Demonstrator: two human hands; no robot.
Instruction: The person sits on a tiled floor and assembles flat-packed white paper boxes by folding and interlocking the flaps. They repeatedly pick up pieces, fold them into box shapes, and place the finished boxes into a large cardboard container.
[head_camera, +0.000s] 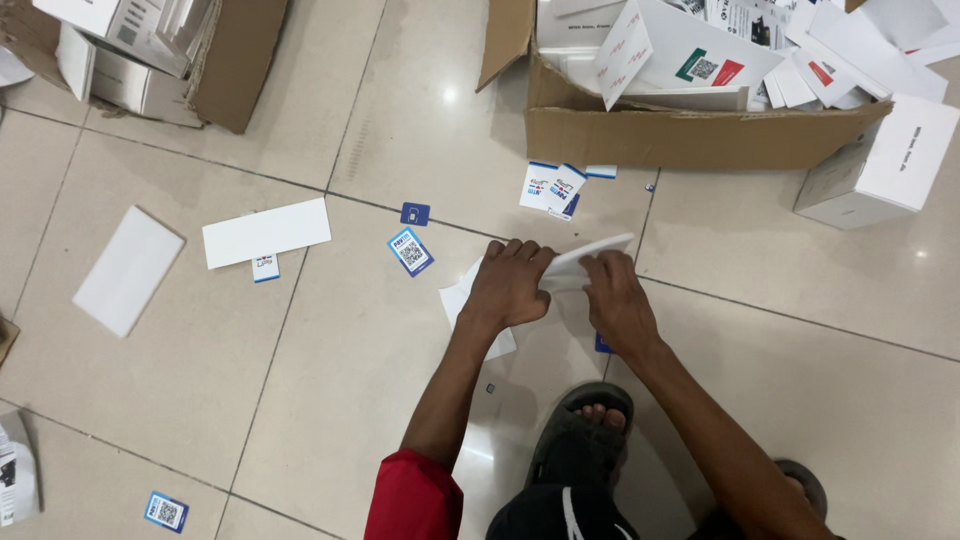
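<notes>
Hidden: white card (590, 252) partly under both hands, its lower edge unseen
Left hand (510, 285): knuckles up, gripping card
Right hand (615, 300): pinching card

A packing storeroom: tiled floor (330, 400), cardboard cartons (690, 135) of white boxes (880, 165)

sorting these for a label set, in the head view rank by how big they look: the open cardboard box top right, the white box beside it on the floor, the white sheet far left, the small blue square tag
1. Open cardboard box
2. White box and white sheet: look alike, so unranked
3. Small blue square tag
</notes>
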